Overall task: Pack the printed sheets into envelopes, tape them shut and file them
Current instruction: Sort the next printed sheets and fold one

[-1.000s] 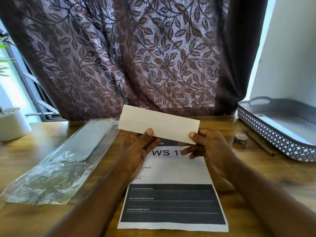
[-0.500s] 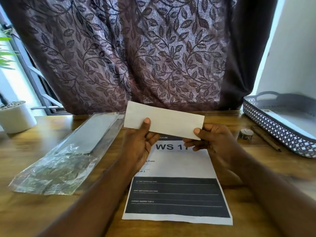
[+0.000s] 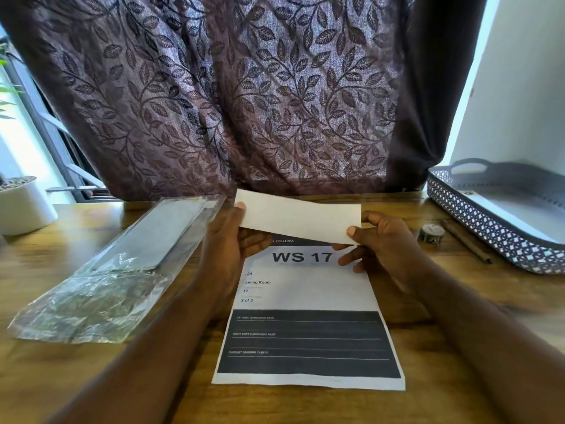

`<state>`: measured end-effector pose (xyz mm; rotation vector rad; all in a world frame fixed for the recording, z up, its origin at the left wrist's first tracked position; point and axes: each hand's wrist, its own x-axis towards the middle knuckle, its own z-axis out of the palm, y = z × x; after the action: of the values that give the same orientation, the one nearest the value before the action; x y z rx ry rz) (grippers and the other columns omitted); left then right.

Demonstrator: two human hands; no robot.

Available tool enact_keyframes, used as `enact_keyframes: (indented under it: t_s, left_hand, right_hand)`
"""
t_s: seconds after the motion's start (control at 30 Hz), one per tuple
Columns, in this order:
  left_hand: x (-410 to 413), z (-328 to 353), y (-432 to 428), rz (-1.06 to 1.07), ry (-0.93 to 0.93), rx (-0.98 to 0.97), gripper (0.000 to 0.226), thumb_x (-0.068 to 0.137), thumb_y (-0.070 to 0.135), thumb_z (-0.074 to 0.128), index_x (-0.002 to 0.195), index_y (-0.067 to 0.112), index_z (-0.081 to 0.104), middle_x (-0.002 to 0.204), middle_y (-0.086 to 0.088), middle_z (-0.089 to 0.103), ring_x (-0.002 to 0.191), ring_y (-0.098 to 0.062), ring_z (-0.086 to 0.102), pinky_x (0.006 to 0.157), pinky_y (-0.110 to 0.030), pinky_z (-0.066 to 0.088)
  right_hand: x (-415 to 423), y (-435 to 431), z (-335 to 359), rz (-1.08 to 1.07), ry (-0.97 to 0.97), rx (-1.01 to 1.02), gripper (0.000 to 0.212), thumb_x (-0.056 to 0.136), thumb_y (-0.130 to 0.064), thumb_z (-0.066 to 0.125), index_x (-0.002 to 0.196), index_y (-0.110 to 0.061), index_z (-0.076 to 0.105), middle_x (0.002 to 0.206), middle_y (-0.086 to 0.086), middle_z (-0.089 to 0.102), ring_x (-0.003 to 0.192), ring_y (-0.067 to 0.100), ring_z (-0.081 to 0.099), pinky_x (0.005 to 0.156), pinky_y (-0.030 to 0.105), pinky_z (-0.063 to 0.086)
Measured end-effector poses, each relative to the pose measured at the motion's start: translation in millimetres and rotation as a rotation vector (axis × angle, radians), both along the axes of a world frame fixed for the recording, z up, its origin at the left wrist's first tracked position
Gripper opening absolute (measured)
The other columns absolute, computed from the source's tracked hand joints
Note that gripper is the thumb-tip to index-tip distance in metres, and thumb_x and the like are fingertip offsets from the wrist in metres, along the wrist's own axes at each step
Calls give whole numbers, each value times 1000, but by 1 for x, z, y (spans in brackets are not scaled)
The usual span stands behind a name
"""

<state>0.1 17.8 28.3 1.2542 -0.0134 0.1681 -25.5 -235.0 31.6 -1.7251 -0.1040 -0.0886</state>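
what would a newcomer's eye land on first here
At centre, the left hand and right hand hold a white envelope over the far end of a printed sheet headed WS 17, which lies flat on the wooden table. Behind, a dark leaf-patterned curtain fills the upper half.

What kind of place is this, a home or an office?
Probably a home, at a wooden table by a window. A leaf-patterned curtain hangs behind it, a white plant pot stands at the left edge, and the printed sheet reads "Living Room".
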Motion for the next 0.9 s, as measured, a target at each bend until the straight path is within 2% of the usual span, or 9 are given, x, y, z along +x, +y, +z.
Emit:
enact_keyframes:
  t_s: [0.13,0.23,0.3,0.37,0.43,0.53,0.6,0.73,0.9]
  left_hand:
    - [6,-10,12,172,-67,684,20,98,33,59,81,29,68,82,5,77,78,-20,75,85,-49,59]
    - [7,-12,18,339,-17,1163,17,92,42,62,81,29,64,80,14,66,83,-14,63,94,-43,44]
    - [5,-15,19,301,50,1316,20,90,46,63,83,27,65,80,14,63,85,-15,59,98,-47,35]
    - [3,-20,17,268,58,1350,22,87,46,65,80,25,67,82,12,66,85,-17,59,96,-46,35]
    - [-1,-23,16,281,16,1347,30,87,46,63,74,19,66,76,7,65,81,-19,60,82,-39,34]
    - [-8,-21,17,333,-46,1278,35,89,35,55,63,12,53,66,3,56,73,-21,57,74,-37,30]
    - [-13,-18,23,382,-84,1281,28,87,28,48,65,13,55,69,3,58,73,-18,55,76,-39,33]
    - [-30,-12,32,427,-174,1307,28,91,29,50,70,19,65,75,8,62,78,-18,57,83,-45,47]
    - [-67,-4,49,405,-143,1371,23,96,35,56,111,27,71,125,-1,66,117,-23,57,103,-48,38]
  right_hand:
    - [7,-3,-4,-136,-14,-236,19,102,-15,57,121,-15,56,79,6,78,49,24,66,42,28,50]
    - [8,-5,-10,-183,-42,-450,22,99,-13,62,121,-17,61,66,3,74,40,10,60,39,19,46]
    - [5,-3,-11,-236,-45,-591,21,98,-17,64,118,-13,64,72,3,73,46,4,61,42,16,43]
    - [5,-2,-9,-282,-64,-840,27,96,-26,67,117,-10,67,95,7,74,70,11,63,55,20,40]
    - [5,-1,-9,-306,-64,-989,36,94,-35,68,120,-10,66,112,7,72,85,19,59,67,25,39]
    - [0,-2,-10,-328,-61,-1014,42,92,-43,66,123,-14,63,119,6,71,98,26,64,72,31,46]
    - [-12,1,-5,-374,-75,-993,49,93,-42,64,134,-15,57,122,10,70,107,32,65,78,36,51]
    - [-28,15,4,-435,-174,-985,40,95,-44,60,125,-18,61,110,10,72,93,29,67,71,34,53]
    - [-46,78,6,-268,-273,-906,34,94,-41,64,116,-16,71,110,5,74,93,22,67,76,29,49]
